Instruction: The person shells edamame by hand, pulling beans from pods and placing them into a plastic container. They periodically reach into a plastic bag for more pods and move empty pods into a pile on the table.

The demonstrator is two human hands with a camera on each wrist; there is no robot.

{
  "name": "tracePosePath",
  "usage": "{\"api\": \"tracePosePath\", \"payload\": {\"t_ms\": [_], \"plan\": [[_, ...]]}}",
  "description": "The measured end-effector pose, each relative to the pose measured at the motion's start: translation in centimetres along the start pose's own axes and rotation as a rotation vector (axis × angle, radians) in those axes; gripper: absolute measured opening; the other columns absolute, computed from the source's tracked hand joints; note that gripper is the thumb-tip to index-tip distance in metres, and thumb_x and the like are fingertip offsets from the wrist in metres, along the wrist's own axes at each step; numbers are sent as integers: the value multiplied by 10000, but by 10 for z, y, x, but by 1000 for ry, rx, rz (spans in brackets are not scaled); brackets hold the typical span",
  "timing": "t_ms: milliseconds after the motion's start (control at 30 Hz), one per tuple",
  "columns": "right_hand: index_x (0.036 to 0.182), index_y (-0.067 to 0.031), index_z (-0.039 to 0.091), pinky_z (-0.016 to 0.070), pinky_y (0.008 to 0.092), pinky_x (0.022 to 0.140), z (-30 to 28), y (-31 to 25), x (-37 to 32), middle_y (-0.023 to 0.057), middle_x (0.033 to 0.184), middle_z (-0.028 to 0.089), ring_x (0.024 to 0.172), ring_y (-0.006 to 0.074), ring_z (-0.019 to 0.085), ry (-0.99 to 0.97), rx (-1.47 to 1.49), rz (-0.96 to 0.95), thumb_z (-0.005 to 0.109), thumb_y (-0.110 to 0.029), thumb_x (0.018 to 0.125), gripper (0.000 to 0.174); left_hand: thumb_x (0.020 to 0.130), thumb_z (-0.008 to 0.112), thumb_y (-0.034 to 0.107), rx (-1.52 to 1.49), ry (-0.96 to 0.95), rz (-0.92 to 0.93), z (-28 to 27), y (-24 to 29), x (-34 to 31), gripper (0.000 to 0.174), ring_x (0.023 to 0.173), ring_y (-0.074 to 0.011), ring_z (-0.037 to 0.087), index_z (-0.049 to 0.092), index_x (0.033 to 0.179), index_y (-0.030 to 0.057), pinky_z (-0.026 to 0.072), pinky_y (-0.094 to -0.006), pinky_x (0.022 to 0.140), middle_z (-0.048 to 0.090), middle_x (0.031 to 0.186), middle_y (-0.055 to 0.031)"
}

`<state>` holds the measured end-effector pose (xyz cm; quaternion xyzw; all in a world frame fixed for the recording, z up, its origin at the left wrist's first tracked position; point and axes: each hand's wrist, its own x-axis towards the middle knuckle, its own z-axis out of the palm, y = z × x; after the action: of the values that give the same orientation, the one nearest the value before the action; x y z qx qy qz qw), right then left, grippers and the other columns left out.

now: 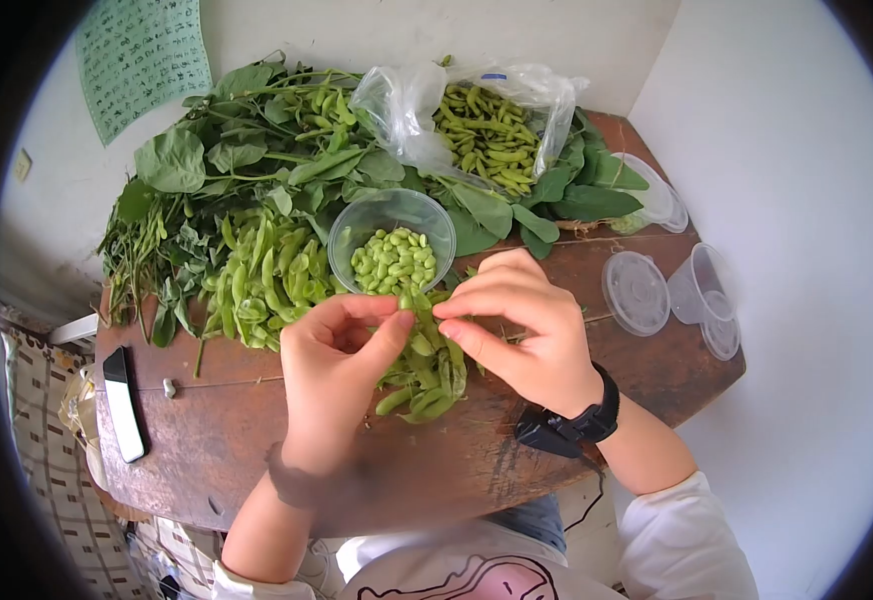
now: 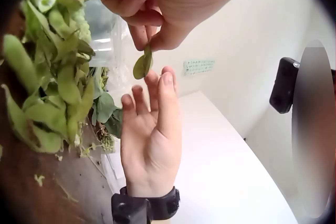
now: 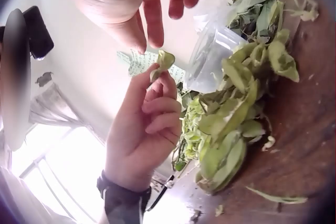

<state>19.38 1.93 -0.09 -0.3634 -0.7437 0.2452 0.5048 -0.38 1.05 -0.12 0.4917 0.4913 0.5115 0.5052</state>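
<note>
We're pinching flat green pod [image 2: 143, 67] in left hand [image 1: 339, 352], just off six o'clock of clear round plastic tub [image 1: 397, 208]; right hand [image 1: 527, 318] hovering at four o'clock, fingers loosely extended, gripping nothing. Shelling, we're judging; next move's probably calling for right hand joining.

From the green pod [image 1: 411, 299] that your left hand [image 1: 342, 360] pinches, your right hand [image 1: 525, 318] sits close by at 3 o'clock, a clear bowl [image 1: 392, 211] of beans [image 1: 395, 258] at 12, a bag [image 1: 395, 112] of pods [image 1: 485, 150] at 1, a round lid [image 1: 637, 295] farther out at 3, and a phone [image 1: 128, 412] at 8 on the table [image 1: 442, 475].
</note>
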Motion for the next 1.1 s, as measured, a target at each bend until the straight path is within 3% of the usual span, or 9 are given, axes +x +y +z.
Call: {"api": "tracePosePath", "payload": {"t_ms": [33,67,267,567,633,833,1100], "plan": [[1020,-76,740,471,332,777,-1,-1,2,23,911,705,882,213,565,-12,-180,-180,778,-23,782,247,864,781,81,-2,1,-4,0,-1,-1,214,627,-16,553,698,1004,-57,427,-163,546,680,772,-6],[1020,-77,744,454,337,792,2,1,-2,11,915,705,956,248,554,-5,-220,-176,788,-27,760,269,863,781,81,8,-27,-20,1,-2,-1,210,632,-18,561,699,998,-57,437,-165,553,684,772,-8],[1019,-85,750,444,338,765,6,2,-3,2,912,706,969,245,563,39,-350,-213,790,-16,746,285,868,776,77,-18,-36,11,10,-6,-5,197,634,-23,568,705,990,-60,449,-172,563,683,761,-9],[956,-51,755,468,353,813,6,5,-3,16,906,700,984,258,575,10,-235,-182,817,-42,737,228,886,745,77,220,-48,125,10,-8,-11,187,644,-64,614,705,1017,-51,489,-208,569,703,769,-52],[950,-41,753,477,356,816,6,8,-2,22,896,698,984,261,577,2,-196,-178,824,-48,731,231,888,731,57,219,-50,261,10,-12,-12,147,658,-91,645,699,983,-50,509,-224,575,714,813,-83],[951,-19,745,499,356,798,1,12,-1,38,852,693,988,264,584,-51,-79,-156,822,-32,733,232,881,718,14,258,-85,366,9,-11,-11,96,672,-116,664,676,933,-55,538,-244,611,716,878,-114],[966,-16,748,513,347,783,0,8,-1,68,857,698,964,258,601,-39,-92,-125,779,12,773,197,875,717,21,224,-94,301,9,-15,-7,110,672,-110,663,677,943,-55,539,-244,623,716,847,-97]]}}
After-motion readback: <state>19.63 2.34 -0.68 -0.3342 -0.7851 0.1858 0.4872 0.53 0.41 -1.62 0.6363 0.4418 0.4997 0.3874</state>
